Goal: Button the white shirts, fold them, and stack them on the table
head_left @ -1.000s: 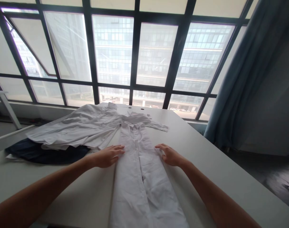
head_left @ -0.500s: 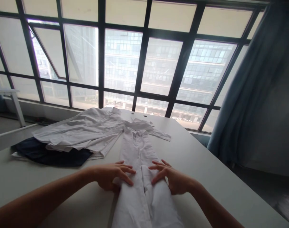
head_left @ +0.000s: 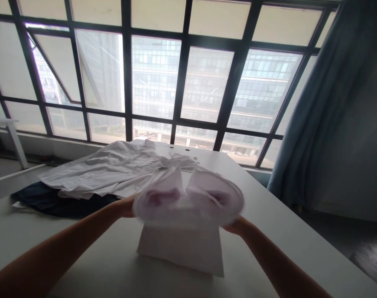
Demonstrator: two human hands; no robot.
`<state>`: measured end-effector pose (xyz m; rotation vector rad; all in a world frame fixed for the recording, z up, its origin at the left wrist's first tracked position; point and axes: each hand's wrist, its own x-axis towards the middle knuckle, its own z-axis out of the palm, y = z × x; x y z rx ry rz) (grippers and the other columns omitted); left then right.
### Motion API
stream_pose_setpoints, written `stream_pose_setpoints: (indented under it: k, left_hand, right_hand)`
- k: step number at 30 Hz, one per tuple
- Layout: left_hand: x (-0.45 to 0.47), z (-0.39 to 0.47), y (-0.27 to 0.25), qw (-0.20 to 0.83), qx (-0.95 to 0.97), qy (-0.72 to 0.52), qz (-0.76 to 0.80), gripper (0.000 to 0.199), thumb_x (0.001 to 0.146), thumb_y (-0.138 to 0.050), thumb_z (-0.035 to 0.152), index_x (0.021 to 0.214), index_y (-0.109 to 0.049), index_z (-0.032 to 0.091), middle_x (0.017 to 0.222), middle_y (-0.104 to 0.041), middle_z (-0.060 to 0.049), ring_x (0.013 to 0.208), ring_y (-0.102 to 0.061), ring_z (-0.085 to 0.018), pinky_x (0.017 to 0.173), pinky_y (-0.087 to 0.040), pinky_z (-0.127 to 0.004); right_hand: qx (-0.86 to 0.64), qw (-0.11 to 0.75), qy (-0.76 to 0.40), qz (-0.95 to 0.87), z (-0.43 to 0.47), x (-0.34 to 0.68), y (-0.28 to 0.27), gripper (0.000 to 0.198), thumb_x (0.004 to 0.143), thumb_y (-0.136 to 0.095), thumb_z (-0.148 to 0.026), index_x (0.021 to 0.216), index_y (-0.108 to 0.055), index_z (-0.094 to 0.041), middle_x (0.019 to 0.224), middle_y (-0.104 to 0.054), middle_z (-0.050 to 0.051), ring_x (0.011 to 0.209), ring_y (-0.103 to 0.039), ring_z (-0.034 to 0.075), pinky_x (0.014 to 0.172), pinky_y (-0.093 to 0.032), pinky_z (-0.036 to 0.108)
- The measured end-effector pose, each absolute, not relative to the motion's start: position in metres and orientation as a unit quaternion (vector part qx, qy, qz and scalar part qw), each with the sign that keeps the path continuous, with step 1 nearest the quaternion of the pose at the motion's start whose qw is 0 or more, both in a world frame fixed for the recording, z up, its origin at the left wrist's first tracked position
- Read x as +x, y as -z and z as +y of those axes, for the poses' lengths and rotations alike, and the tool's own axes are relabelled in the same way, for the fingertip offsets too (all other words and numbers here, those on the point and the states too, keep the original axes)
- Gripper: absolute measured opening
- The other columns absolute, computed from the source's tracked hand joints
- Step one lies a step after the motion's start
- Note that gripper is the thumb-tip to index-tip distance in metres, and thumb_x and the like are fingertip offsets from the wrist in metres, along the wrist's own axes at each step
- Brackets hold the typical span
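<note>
A white shirt [head_left: 182, 248], folded into a narrow strip, is raised and bent over above the table in front of me. Its upper fold is smeared by motion. My left hand [head_left: 129, 206] holds its left side and my right hand [head_left: 235, 226] its right side. Cloth covers most of the fingers on both hands. The lower part of the shirt hangs down toward the tabletop. Behind it to the left, another white shirt [head_left: 104, 165] lies spread out over a dark navy garment [head_left: 58, 203].
The white table [head_left: 256, 194] stretches toward a wide window [head_left: 154, 78] with dark frames. Two dark holes mark the table's far end. A blue-grey curtain [head_left: 303, 136] hangs at the right. Part of another white table [head_left: 15, 140] stands at the left.
The folded shirt was lying flat lengthwise, with both hands spread on its sides. Now the hands have lifted it and its far collar end has folded up and toward me.
</note>
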<state>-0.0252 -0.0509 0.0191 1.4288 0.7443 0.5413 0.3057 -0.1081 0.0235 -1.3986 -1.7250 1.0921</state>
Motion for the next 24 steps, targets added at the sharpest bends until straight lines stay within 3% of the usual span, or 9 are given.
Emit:
stream_pose_setpoints:
  k: [4, 6, 9, 12, 17, 22, 24]
  left_hand:
    - [-0.020, -0.031, -0.008, 0.695, 0.588, -0.201, 0.361, 0.057, 0.062, -0.083, 0.056, 0.102, -0.064, 0.019, 0.094, -0.067, -0.004, 0.078, -0.064, -0.018, 0.064, -0.052, -0.027]
    - [-0.014, -0.021, -0.001, 0.681, 0.575, -0.212, 0.401, 0.060, 0.061, -0.083, 0.059, 0.100, -0.062, 0.019, 0.096, -0.067, -0.004, 0.075, -0.064, -0.017, 0.061, -0.050, -0.025]
    - [-0.002, -0.008, 0.013, 0.638, 0.553, -0.252, 0.473, 0.056, 0.063, -0.080, 0.061, 0.090, -0.060, 0.016, 0.082, -0.065, -0.002, 0.062, -0.058, -0.013, 0.051, -0.043, -0.021]
    - [0.009, 0.000, 0.021, 0.616, 0.534, -0.298, 0.496, 0.044, 0.066, -0.079, 0.051, 0.081, -0.059, 0.014, 0.067, -0.061, 0.000, 0.053, -0.052, -0.011, 0.046, -0.038, -0.020]
    - [0.006, 0.000, 0.017, 0.664, 0.486, -0.345, 0.451, 0.028, 0.066, -0.077, 0.030, 0.076, -0.057, 0.014, 0.066, -0.060, 0.001, 0.055, -0.055, -0.011, 0.049, -0.043, -0.020]
    - [-0.002, -0.006, 0.015, 0.616, 0.505, -0.292, 0.529, 0.030, 0.070, -0.074, 0.033, 0.070, -0.048, 0.018, 0.045, -0.038, 0.010, 0.036, -0.033, -0.006, 0.035, -0.026, -0.017]
    - [-0.003, -0.011, 0.010, 0.603, 0.524, -0.266, 0.539, 0.032, 0.071, -0.073, 0.039, 0.073, -0.049, 0.018, 0.048, -0.043, 0.009, 0.038, -0.039, -0.007, 0.036, -0.030, -0.016]
  right_hand:
    - [-0.566, 0.298, -0.536, -0.551, -0.086, 0.295, -0.004, 0.057, 0.080, -0.063, -0.066, 0.102, -0.063, -0.013, 0.095, -0.069, 0.013, 0.081, -0.067, 0.023, 0.065, -0.057, 0.033]
    - [-0.601, 0.312, -0.520, -0.521, -0.080, 0.292, 0.002, 0.050, 0.081, -0.067, -0.058, 0.103, -0.060, -0.014, 0.097, -0.069, 0.012, 0.078, -0.066, 0.020, 0.060, -0.054, 0.028]
    - [-0.608, 0.344, -0.492, -0.519, -0.073, 0.292, 0.008, 0.040, 0.084, -0.065, -0.051, 0.099, -0.060, -0.014, 0.093, -0.069, 0.009, 0.073, -0.062, 0.017, 0.057, -0.049, 0.024]
    - [-0.569, 0.378, -0.492, -0.539, -0.065, 0.295, 0.015, 0.036, 0.083, -0.064, -0.049, 0.088, -0.060, -0.014, 0.079, -0.066, 0.004, 0.066, -0.057, 0.014, 0.056, -0.046, 0.023]
    - [-0.522, 0.429, -0.521, -0.521, -0.052, 0.301, 0.027, 0.040, 0.077, -0.069, -0.052, 0.085, -0.059, -0.015, 0.065, -0.058, -0.002, 0.053, -0.045, 0.008, 0.047, -0.036, 0.020]
    - [-0.633, 0.357, -0.445, -0.524, -0.056, 0.303, 0.017, 0.041, 0.081, -0.069, -0.048, 0.101, -0.059, -0.014, 0.064, -0.058, -0.002, 0.052, -0.052, 0.010, 0.044, -0.042, 0.021]
    - [-0.669, 0.305, -0.420, -0.533, -0.065, 0.306, 0.007, 0.048, 0.082, -0.069, -0.051, 0.109, -0.055, -0.014, 0.065, -0.060, -0.001, 0.053, -0.058, 0.013, 0.045, -0.048, 0.022]
